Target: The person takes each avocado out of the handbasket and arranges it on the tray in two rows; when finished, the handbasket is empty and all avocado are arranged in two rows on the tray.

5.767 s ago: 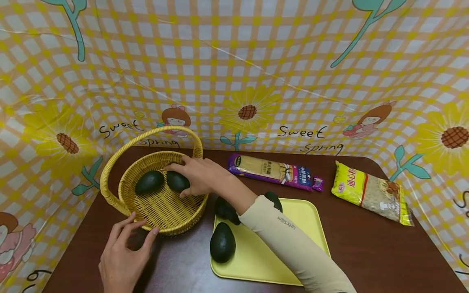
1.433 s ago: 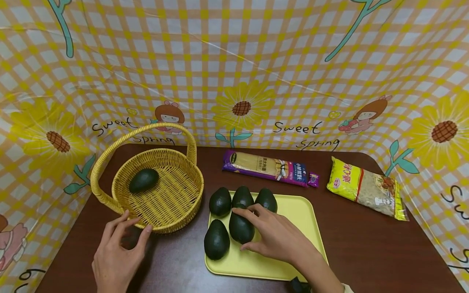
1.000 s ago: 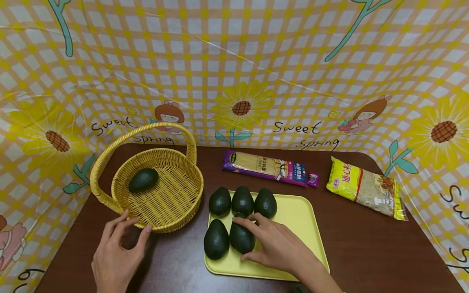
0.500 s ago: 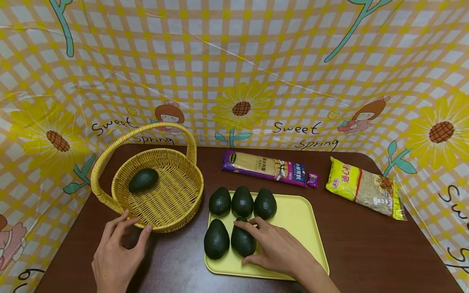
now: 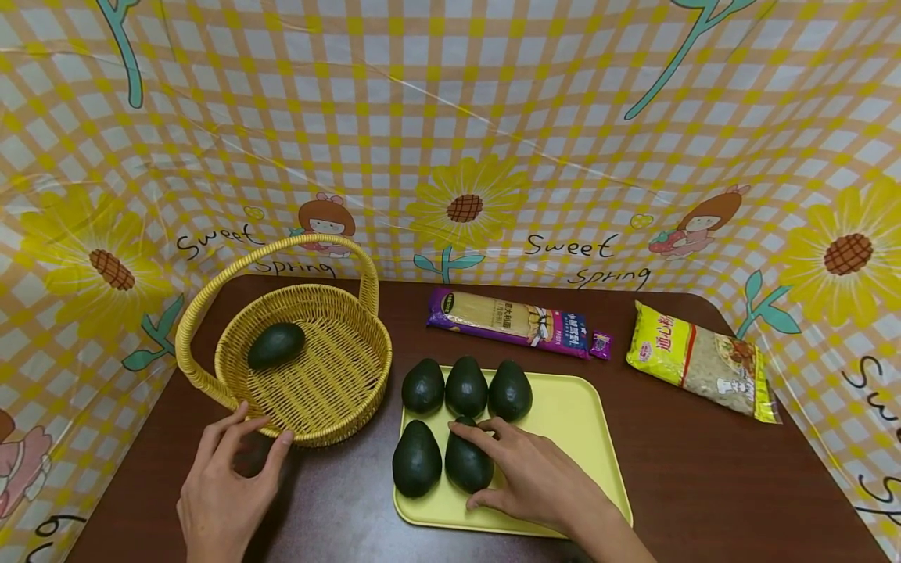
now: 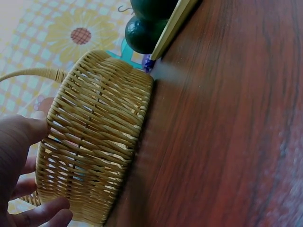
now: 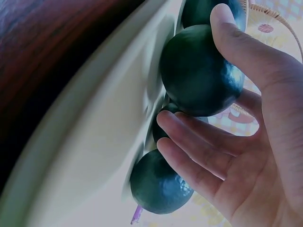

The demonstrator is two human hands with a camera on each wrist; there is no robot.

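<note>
My right hand (image 5: 528, 473) spans a dark green avocado (image 5: 468, 461) on the yellow tray (image 5: 577, 438), index fingertip at its far end, thumb at its near end. The right wrist view shows the thumb on that avocado (image 7: 201, 71), with the lower fingers spread beside it. Another avocado (image 5: 417, 460) lies just left of it, and a row of three more, including a middle avocado (image 5: 466, 388), lies behind. My left hand (image 5: 228, 485) rests its fingertips on the near rim of a handled wicker basket (image 5: 338, 430). Inside the basket lies one avocado (image 5: 276, 346).
A purple pasta packet (image 5: 517, 322) lies behind the tray, near the table's back edge. A yellow packet (image 5: 700, 363) of pale dry food lies to the right. Behind the table (image 5: 704, 485) hangs a checked, flower-printed cloth (image 5: 464, 102).
My right hand has brought an avocado from the basket to the tray, then shifted it slightly toward the front, beside the left one. For the last half second both hands are nearly still.
</note>
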